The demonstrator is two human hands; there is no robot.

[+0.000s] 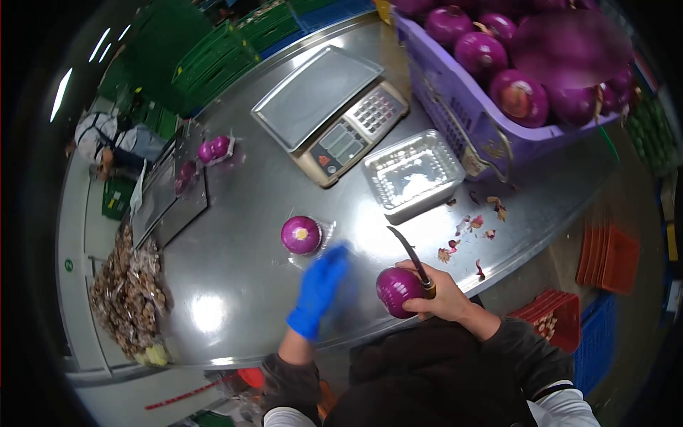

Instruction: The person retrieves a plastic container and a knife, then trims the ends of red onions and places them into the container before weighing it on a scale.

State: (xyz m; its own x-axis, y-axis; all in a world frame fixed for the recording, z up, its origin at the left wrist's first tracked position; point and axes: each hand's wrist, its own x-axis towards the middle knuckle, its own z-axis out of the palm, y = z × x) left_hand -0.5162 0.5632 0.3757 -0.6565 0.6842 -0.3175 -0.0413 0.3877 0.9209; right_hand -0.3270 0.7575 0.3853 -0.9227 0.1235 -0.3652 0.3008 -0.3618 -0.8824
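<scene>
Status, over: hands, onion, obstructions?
Right hand: grip on onion and curved knife. Gloved left hand: blurred, beside second onion, contact unclear. Peel scraps on table beyond right hand.

The left hand (321,286) is blurred, the purple crate (518,139) cut off.

At nine o'clock I see round green sign (68,265) on pale surface, its figure probably 2. At twelve o'clock, scale (331,117): markings on keypad (375,110) and panel (341,148) too small for me to read.
</scene>
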